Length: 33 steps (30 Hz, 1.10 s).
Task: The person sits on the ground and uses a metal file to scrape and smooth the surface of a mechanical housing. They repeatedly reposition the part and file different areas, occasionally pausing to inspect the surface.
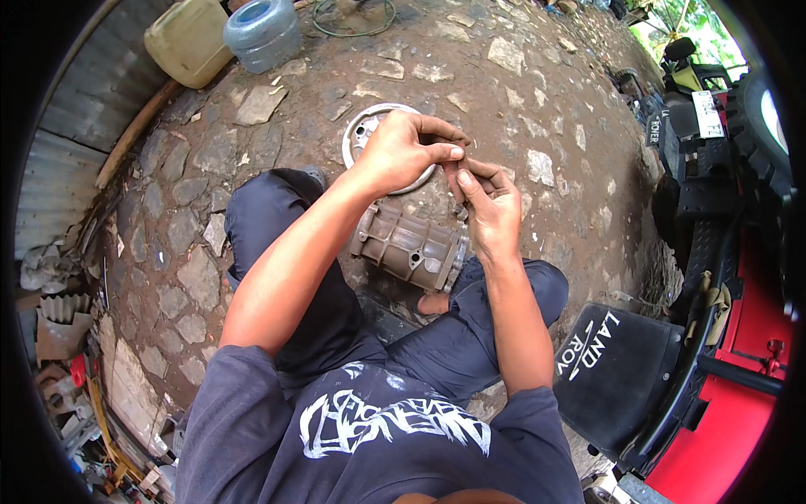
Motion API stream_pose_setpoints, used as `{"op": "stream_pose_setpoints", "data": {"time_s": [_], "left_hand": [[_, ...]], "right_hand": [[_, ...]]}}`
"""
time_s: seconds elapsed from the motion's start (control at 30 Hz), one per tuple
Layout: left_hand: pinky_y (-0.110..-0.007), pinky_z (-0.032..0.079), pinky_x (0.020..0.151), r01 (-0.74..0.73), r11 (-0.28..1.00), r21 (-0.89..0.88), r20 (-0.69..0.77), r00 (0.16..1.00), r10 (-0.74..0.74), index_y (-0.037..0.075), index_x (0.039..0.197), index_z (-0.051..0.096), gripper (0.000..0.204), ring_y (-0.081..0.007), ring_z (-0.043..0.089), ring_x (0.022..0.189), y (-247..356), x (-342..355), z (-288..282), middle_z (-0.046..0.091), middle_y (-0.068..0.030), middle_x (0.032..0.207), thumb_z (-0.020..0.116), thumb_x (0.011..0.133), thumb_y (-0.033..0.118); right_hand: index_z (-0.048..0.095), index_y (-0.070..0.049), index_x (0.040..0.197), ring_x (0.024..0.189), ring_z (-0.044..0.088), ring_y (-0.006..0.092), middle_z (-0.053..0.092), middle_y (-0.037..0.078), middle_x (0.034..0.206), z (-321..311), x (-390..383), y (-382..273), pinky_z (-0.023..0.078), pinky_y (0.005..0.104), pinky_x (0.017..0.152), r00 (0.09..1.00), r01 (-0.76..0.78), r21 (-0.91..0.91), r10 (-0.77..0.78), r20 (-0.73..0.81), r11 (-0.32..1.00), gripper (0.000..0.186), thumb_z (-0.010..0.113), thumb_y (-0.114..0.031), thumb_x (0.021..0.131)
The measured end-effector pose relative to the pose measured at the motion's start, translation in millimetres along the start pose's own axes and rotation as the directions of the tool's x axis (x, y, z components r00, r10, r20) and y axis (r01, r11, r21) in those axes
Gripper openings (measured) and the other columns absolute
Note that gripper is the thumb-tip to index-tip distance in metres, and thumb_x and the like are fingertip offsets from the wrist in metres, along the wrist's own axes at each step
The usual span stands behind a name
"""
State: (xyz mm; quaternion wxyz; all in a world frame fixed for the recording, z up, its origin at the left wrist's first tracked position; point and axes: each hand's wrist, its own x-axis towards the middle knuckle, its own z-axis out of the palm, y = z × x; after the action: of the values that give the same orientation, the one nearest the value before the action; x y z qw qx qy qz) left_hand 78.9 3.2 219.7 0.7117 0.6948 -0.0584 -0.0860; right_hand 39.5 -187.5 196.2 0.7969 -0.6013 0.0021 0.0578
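Observation:
My left hand point(401, 153) and my right hand point(494, 206) meet in front of me, each with thumb and fingers pinched together. A small brownish piece point(453, 183) shows between them; its kind I cannot make out. Below the hands, a brown ribbed metal housing point(403, 248) lies on its side between my legs, with a paler flange at its right end. Behind my left hand rests a round pale metal disc point(348, 144) with holes, partly covered by that hand and wrist.
Uneven stone paving point(201, 281) surrounds me. A yellowish jerrycan point(186, 42), a clear blue water jug point(262, 38) and a green hose loop point(353, 32) are at the far left. A red vehicle point(714, 428) with a black mudflap point(621, 378) stands close on the right. Scrap point(63, 336) lines the left.

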Motion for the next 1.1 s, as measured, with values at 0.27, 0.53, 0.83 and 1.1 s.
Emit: {"op": "stream_pose_setpoints", "data": {"time_s": [0.27,0.53,0.83,1.1], "left_hand": [[-0.032,0.058,0.086,0.017,0.978,0.208,-0.055,0.998,-0.006,0.003,0.115,0.079,0.029,-0.0187,0.077,0.093,3.1,1.1,-1.7,0.080,-0.0153,0.104,0.078,0.088,0.014],[-0.031,0.060,0.076,0.012,0.998,0.055,-0.029,1.000,-0.011,0.000,0.112,0.079,0.028,-0.0132,0.074,0.083,7.8,-9.1,2.3,0.080,-0.0128,0.098,0.080,0.089,0.017],[-0.027,0.060,0.068,0.108,0.993,0.041,0.013,0.994,-0.109,-0.005,0.113,0.076,0.029,-0.0123,0.073,0.080,17.7,-16.3,4.5,0.078,-0.0091,0.091,0.079,0.092,0.015],[-0.028,0.061,0.069,0.121,0.990,0.074,0.003,0.993,-0.121,-0.007,0.118,0.074,0.036,-0.0140,0.075,0.078,14.3,-17.1,5.4,0.079,-0.0124,0.094,0.082,0.089,0.013]], "right_hand": [[0.068,0.008,0.118,0.095,0.071,0.0148,0.075,0.014,0.107,3.5,-2.1,-10.5,0.056,0.0280,0.083,0.997,0.076,-0.184,-0.074,0.014,0.980,0.026,0.072,-0.008,0.099],[0.067,0.010,0.119,0.100,0.072,0.0174,0.074,0.017,0.112,6.2,-10.3,-12.6,0.058,0.0285,0.088,0.986,0.166,-0.210,-0.168,0.005,0.964,0.023,0.068,-0.005,0.100],[0.068,0.010,0.118,0.096,0.073,0.0170,0.075,0.017,0.108,5.2,-13.6,-10.4,0.059,0.0275,0.083,0.986,0.158,-0.213,-0.166,-0.024,0.964,0.021,0.068,0.001,0.099],[0.073,0.008,0.113,0.086,0.070,0.0151,0.076,0.013,0.102,-4.1,-7.5,3.0,0.057,0.0281,0.078,0.991,0.085,-0.146,-0.099,-0.092,0.986,0.021,0.075,0.004,0.092]]}}
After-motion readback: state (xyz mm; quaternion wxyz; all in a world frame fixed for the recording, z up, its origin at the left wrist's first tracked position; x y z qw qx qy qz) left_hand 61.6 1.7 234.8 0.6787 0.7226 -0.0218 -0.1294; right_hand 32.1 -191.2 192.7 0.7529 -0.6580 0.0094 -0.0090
